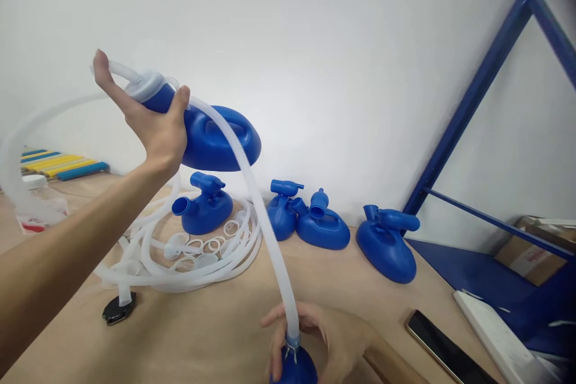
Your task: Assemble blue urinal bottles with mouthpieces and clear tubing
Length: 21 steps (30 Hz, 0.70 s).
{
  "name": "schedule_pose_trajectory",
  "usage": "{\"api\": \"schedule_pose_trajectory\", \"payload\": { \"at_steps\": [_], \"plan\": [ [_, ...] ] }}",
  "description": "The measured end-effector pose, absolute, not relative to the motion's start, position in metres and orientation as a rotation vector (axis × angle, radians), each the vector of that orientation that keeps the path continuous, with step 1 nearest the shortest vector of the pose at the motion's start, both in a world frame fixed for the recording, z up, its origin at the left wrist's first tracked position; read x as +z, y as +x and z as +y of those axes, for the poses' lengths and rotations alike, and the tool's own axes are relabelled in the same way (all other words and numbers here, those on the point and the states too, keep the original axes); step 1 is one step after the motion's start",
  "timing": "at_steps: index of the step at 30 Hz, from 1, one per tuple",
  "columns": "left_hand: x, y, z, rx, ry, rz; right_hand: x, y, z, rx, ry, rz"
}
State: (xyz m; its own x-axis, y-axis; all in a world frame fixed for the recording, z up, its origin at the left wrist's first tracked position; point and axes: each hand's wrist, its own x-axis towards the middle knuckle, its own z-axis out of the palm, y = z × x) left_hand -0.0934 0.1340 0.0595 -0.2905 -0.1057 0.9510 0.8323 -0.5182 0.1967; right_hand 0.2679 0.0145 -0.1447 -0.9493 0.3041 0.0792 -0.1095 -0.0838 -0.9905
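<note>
Raised at the left, my left hand grips the neck of a blue urinal bottle, which is tilted with its body toward the right. A white cap with a short spout covers the mouth. From behind my hand a ribbed white hose arcs down to a blue rounded end piece at the bottom edge. There my right hand has its fingers curled around that end piece. A thin wire clamp sits where hose and end piece meet. The lower part of the end piece is cut off.
Several blue urinal bottles stand along the wall. Coiled white hose surrounds loose caps and rings. A black clip-like object, a phone and a white board lie on the table. A blue metal frame rises at right.
</note>
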Motion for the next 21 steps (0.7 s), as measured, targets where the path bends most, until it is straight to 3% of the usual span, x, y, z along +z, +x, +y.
{"api": "schedule_pose_trajectory", "payload": {
  "at_steps": [7,11,16,21],
  "plan": [
    [0.058,-0.091,0.145,-2.011,-1.281,-0.948,-0.191,0.300,-0.011,1.880,-0.791,-1.812],
    [0.030,-0.037,0.102,-1.976,-1.441,-0.932,-0.153,0.295,-0.008,1.672,-0.838,-1.600],
    [-0.011,0.026,0.057,-1.979,-1.535,-0.905,-0.087,0.275,0.016,1.131,-1.036,-1.417],
    [-0.028,0.050,0.046,-1.901,-1.544,-0.661,-0.058,0.266,0.024,0.828,-1.047,-1.484]
  ]
}}
